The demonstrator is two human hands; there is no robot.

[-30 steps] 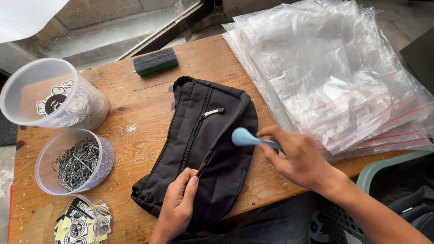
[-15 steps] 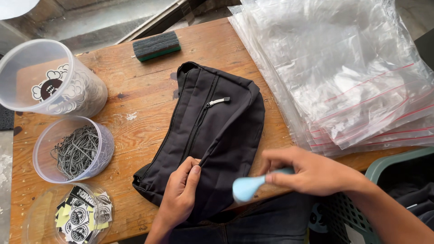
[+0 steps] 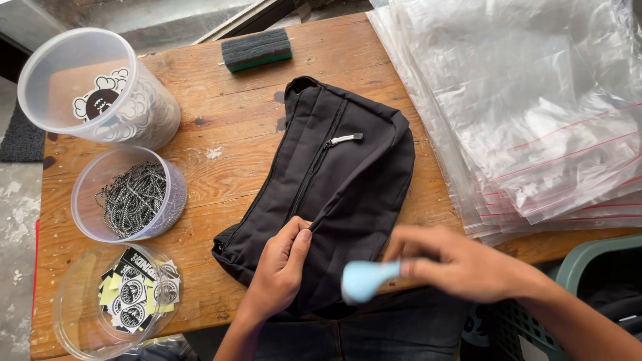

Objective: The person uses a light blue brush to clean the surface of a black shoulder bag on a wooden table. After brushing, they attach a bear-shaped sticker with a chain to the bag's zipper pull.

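Two hands are over a black fabric bag (image 3: 334, 194) lying flat on a worn wooden table (image 3: 227, 113), and a fair bit of it is hard to read: the right hand (image 3: 461, 264) is smeared with motion blur, so its fingers look wrapped around the stem of a pale blue rubbery bulb tool (image 3: 364, 279), but the exact grip is fuzzy. The bag's near edge runs under both hands and off the table's front, so that end is hidden. The left hand (image 3: 284, 267) is sharper, fingers pinched together on a fold of cloth beside the zipper line, near the bag's lower left. The bag looks like matte woven nylon with a small silver zipper pull (image 3: 346, 139). To the right is a slippery stack of clear plastic bags (image 3: 535, 107) with red seal strips, cut off by the frame's edge. To the left are three clear round tubs: a tall one with a cartoon sticker (image 3: 100, 90), one full of metal ball chain (image 3: 130, 194), and one with printed tags (image 3: 117, 301), partly cropped. A dark sponge block with a green base (image 3: 257, 49) sits at the far edge, and a green crate corner (image 3: 588, 264) peeks in at lower right. Compared with half a second ago, the bulb has slid a little further right along the front edge, while the left hand's pinch hasn't budged
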